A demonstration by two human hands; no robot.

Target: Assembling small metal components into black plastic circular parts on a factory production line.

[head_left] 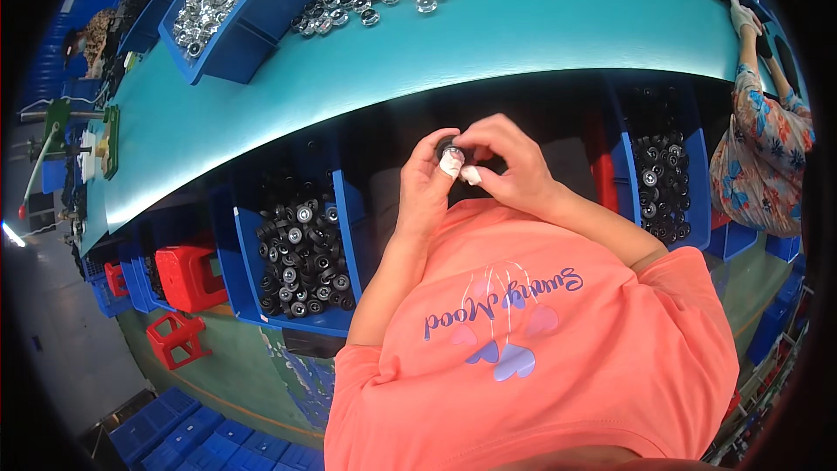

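Both hands meet in front of the coral shirt (540, 340), and the left hand (422, 183) has the small black round piece (445, 144) pinched tight between curled forefinger and white-wrapped thumb! In comes the right hand (516, 164), crooked alongside, fingertips at the piece, a gap showing between fingers and thumb; whether it truly has hold, I cannot tell. Looks like close fingertip handling, and the next move seems to call for a steady left pinch with the right fingers free to adjust. Room? Beyond the grip runs the curved edge of the teal bench (540, 39), its near surface bare. Left of the grip, a blue bin wall (349, 240); right, well apart, another blue divider (624, 176). Elbows beware!
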